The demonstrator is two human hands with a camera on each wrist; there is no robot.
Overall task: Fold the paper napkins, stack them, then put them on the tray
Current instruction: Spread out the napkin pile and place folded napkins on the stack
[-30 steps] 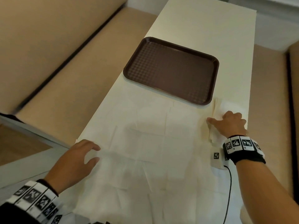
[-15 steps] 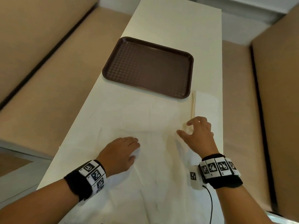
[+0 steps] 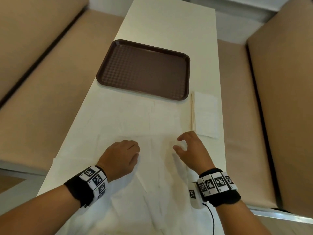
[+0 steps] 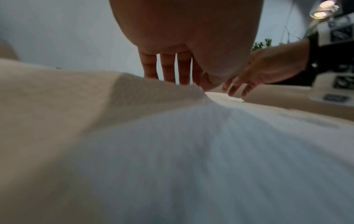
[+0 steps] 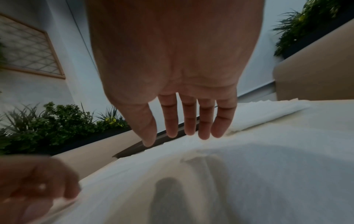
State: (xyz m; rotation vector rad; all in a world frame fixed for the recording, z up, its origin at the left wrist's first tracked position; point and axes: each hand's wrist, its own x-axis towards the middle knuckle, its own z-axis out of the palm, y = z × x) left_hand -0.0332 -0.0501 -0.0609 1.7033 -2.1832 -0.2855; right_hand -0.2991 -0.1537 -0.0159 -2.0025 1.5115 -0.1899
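Several unfolded white paper napkins (image 3: 152, 167) lie spread and overlapping across the near half of the table. My left hand (image 3: 137, 150) rests on them at the middle, its fingertips (image 4: 168, 78) pressing down behind a raised ridge of paper. My right hand (image 3: 177, 143) hovers just to its right with fingers (image 5: 189, 121) straight and spread, holding nothing. A folded napkin stack (image 3: 205, 114) lies beyond the right hand near the table's right edge. The brown tray (image 3: 144, 70) sits bare further back.
The cream table (image 3: 169, 19) is long and narrow, with tan bench seats (image 3: 42, 85) on both sides. A cable and sensor box (image 3: 194, 195) hang at my right wrist. Green plants (image 5: 57, 121) line the background.
My left hand slid from the table's left edge to the middle of the spread napkins. My right hand left the folded stack and drew back toward the centre.
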